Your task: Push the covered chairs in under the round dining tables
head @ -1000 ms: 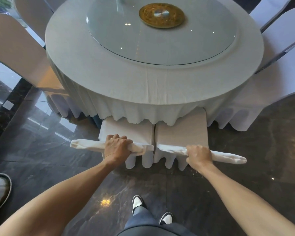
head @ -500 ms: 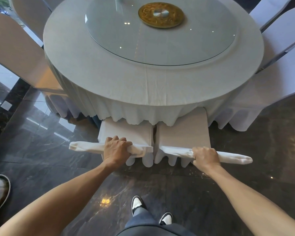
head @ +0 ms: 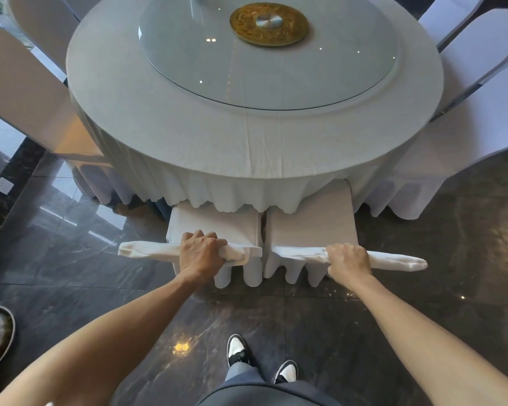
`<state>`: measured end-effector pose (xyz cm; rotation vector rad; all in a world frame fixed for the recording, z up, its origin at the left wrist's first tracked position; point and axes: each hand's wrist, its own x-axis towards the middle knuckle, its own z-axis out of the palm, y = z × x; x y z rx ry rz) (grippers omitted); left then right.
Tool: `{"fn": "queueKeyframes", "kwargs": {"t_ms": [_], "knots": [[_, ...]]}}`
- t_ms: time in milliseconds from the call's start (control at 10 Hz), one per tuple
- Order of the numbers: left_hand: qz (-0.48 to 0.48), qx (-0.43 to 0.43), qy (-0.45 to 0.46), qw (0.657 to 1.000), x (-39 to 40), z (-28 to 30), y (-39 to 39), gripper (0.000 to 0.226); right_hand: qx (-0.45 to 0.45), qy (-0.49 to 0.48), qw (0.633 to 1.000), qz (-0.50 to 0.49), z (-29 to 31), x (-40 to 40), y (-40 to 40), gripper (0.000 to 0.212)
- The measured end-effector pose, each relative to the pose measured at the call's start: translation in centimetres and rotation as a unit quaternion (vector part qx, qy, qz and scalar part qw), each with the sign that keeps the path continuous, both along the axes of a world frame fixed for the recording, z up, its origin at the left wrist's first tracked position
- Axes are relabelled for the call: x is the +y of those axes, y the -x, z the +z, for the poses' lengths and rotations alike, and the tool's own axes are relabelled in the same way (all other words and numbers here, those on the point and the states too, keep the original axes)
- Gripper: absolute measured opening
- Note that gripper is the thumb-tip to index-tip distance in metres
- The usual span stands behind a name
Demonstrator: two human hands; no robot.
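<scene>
Below me the dark polished floor [head: 423, 317] spreads out, and the round dining table [head: 188, 118] fills the upper half of my view, draped in a pale cloth whose scalloped hem hangs near the floor. A glass turntable [head: 276, 71] sits on top, with a gold disc [head: 269, 26] at its far part. More covered chairs stand around the table on both sides: one tall back at the left [head: 21, 92], others at the right [head: 481, 54].

Directly in front of me two white-covered chairs stand side by side, almost touching. The left chair [head: 214, 227] and the right chair [head: 308, 221] have the front parts of their seats tucked under the tablecloth hem, with the rear parts of the seats and the backs out on my side.

My left hand [head: 201, 254] is closed over the top edge of the left chair's back, fingers curled over the far side. My right hand [head: 348, 262] is clenched the same way on the right chair's back, right of its middle. My two shoes [head: 238, 348] stand just behind the chairs.
</scene>
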<state>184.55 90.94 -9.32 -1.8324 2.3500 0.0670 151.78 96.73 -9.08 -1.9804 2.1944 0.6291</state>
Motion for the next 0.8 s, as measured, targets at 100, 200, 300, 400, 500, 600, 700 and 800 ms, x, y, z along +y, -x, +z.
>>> {"fn": "queueKeyframes", "kwargs": {"t_ms": [100, 200, 300, 400, 500, 600, 700, 800], "knots": [[0.004, 0.004, -0.002, 1.0, 0.1, -0.1, 0.0, 0.019, -0.002, 0.006, 1.0, 0.001, 0.1, 0.3, -0.3, 0.026], [0.004, 0.009, -0.009, 1.0, 0.2, -0.2, 0.0, 0.02, -0.008, 0.009, 1.0, -0.005, 0.2, 0.6, -0.7, 0.029], [0.008, 0.022, -0.029, 0.999, 0.1, -0.2, 0.1, 0.021, -0.011, 0.002, 1.0, -0.006, 0.1, 0.5, -0.9, 0.029], [-0.001, 0.046, -0.089, 0.995, -0.4, 0.2, 0.5, 0.021, -0.033, -0.04, 0.998, -0.022, 0.5, 0.3, -0.8, 0.031], [-0.064, 0.003, -0.135, 0.989, -1.0, 1.1, 0.6, 0.021, -0.061, -0.105, 0.992, -0.038, 1.2, -0.4, -0.6, 0.032], [-0.119, -0.045, -0.218, 0.968, -2.7, 2.8, 0.6, 0.032, -0.113, -0.233, 0.965, -0.034, 3.2, -2.3, 0.0, 0.037], [-0.092, -0.026, -0.287, 0.953, -4.0, 4.3, 1.0, 0.047, -0.145, -0.294, 0.944, -0.028, 5.2, -3.9, 0.1, 0.04], [-0.039, 0.037, -0.308, 0.95, -5.4, 6.2, 2.2, 0.059, -0.165, -0.288, 0.943, 0.018, 7.8, -5.9, 0.7, 0.04]]}}
